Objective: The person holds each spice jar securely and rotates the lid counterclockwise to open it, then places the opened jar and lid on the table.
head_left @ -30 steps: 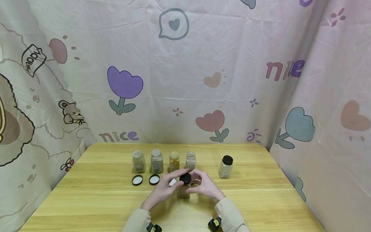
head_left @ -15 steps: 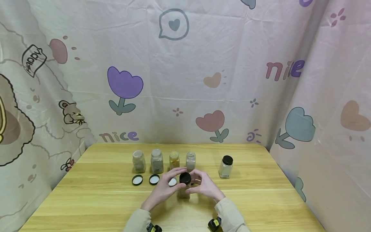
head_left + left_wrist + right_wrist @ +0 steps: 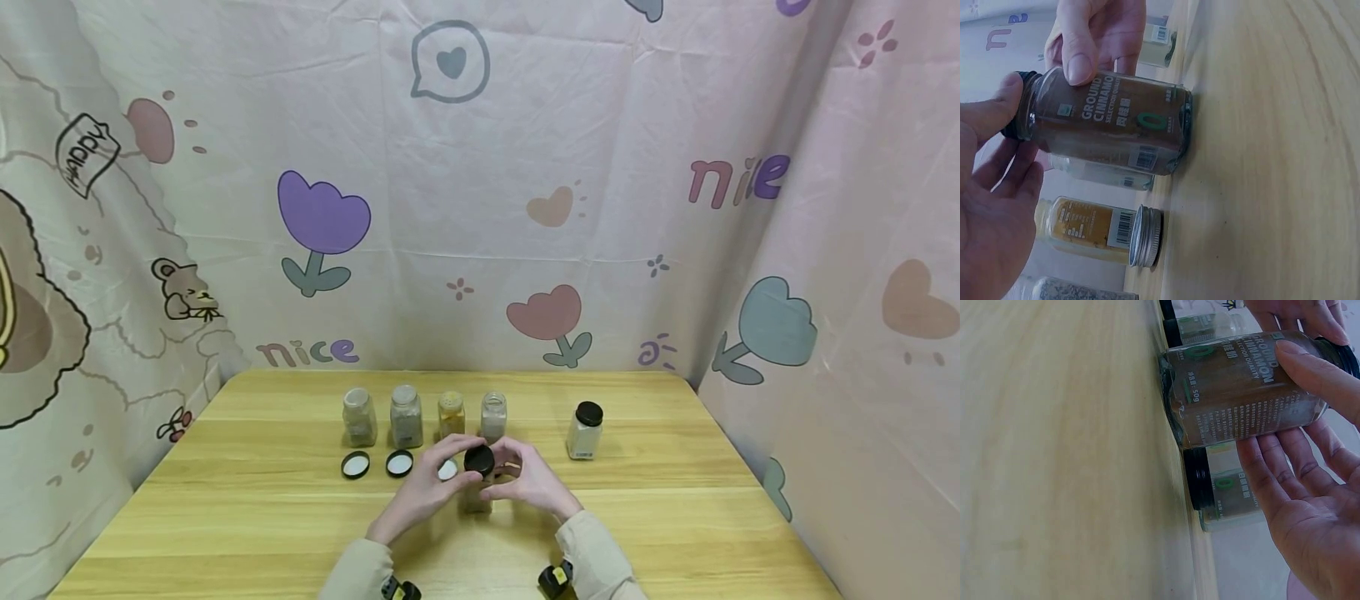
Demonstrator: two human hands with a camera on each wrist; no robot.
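A glass jar of ground cinnamon [image 3: 1110, 122] stands upright near the middle of the table, its label lettering readable in both wrist views. On its mouth sits a black lid [image 3: 478, 460]. My left hand [image 3: 426, 487] pinches this lid, thumb on the near side and fingers round the far side. Lower down, my right hand [image 3: 534, 483] grips the glass body; in the right wrist view its thumb [image 3: 1310, 365] presses the label while the other fingers support the opposite side. From the head view, both hands cover much of the jar.
Behind the hands stand several lidless jars, among them a yellow spice jar [image 3: 452, 419] and a clear jar [image 3: 493, 414]. Black-rimmed lids [image 3: 356, 466] lie upturned in front of them. To the right is a white-filled jar [image 3: 585, 435] with a black lid. A patterned curtain [image 3: 480, 167] surrounds the table.
The left thumb has shifted slightly to the right along the lid's near side since a second ago. The right hand and the jar hold their place.
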